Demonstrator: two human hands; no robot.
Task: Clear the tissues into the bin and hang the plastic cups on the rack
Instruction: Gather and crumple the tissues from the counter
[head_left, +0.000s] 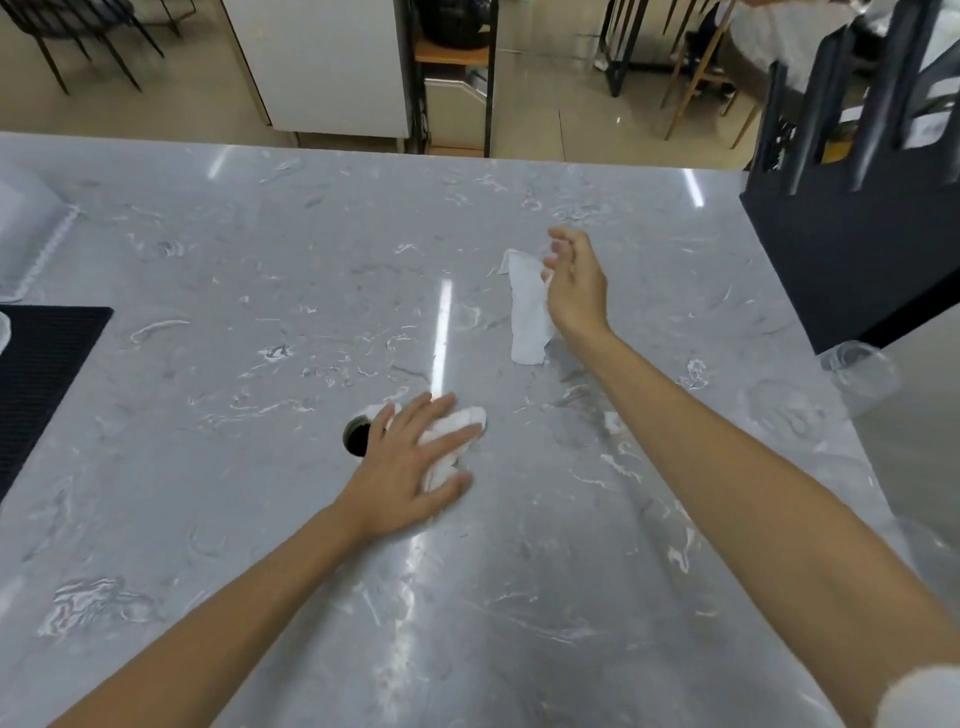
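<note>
Left hand (415, 457) lies spread, pressing a crumpled tissue (467, 418) beside the bin hole (356, 435), lower centre of the worktop (260, 249). Right hand (574, 283) curls loosely over a flat tissue (527, 322) at centre right; whether it pinches is unclear. Both tissues look light and soft, best bunched in the middle.

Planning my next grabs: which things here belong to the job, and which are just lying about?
Job: crumpled white tissue, flat white tissue, round counter hole (likely bin chute), clear plastic cup, black slatted rack.
Lying about: black ribbed mat.
</note>
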